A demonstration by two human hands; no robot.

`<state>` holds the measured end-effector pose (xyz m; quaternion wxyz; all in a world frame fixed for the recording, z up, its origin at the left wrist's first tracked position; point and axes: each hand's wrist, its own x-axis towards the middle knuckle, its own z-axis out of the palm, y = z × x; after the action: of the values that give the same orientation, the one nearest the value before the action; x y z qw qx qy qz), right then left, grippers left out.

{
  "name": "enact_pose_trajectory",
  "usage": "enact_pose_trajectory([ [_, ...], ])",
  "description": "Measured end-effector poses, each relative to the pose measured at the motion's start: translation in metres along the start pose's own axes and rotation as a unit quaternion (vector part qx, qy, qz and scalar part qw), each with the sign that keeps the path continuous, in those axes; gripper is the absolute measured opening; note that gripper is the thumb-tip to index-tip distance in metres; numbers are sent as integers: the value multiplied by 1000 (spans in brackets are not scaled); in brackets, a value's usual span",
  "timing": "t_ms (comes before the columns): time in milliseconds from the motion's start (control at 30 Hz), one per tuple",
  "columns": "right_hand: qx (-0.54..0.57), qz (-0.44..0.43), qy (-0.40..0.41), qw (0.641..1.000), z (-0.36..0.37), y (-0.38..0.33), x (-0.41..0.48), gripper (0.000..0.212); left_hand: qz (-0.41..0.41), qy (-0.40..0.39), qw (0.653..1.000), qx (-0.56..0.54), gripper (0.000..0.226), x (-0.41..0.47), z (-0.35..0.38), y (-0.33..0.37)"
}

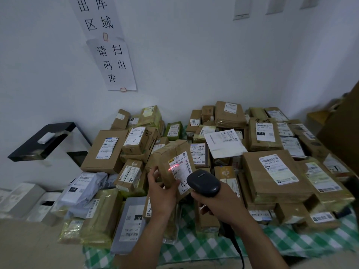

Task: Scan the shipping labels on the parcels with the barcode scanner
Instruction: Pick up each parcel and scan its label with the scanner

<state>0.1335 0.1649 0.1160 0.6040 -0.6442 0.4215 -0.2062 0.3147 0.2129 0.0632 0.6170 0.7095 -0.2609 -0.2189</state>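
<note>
My left hand [162, 195] grips a small brown cardboard parcel [171, 152], lifted above the pile and tilted toward me. Its white shipping label [179, 167] faces the camera. A red scan line crosses the label's upper left part. My right hand [217, 205] holds a dark grey barcode scanner [204, 182] just right of the parcel, its head aimed at the label. The scanner's black cable [239, 251] hangs down by my right forearm.
Several labelled cardboard parcels [272, 175] and grey poly bags [83, 189] are heaped on a table with a green checked cloth [213, 247]. A black shelf [44, 140] stands at the left against the white wall. Paper signs [114, 63] hang above.
</note>
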Motion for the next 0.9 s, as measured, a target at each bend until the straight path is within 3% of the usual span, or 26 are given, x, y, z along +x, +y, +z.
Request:
enact_pose_trajectory([
  [267, 5, -6, 6, 1000, -2, 5, 4, 23, -14, -15, 1000, -14, 89, 3, 0, -6],
  [367, 13, 0, 37, 999, -9, 13, 8, 31, -42, -50, 998, -6, 77, 5, 7, -4],
  [567, 39, 32, 123, 991, -38, 34, 9, 31, -118, -151, 981, 33, 59, 16, 57, -3],
  [633, 24, 48, 141, 989, -48, 44, 9, 39, -138, -179, 973, 36, 56, 20, 78, -1],
  [767, 8, 85, 152, 985, -64, 57, 3, 53, -125, -210, 964, 105, 52, 25, 115, -9],
  [900, 28, 89, 179, 979, -71, 60, -5, 48, -133, -215, 960, 117, 47, 24, 139, -14],
])
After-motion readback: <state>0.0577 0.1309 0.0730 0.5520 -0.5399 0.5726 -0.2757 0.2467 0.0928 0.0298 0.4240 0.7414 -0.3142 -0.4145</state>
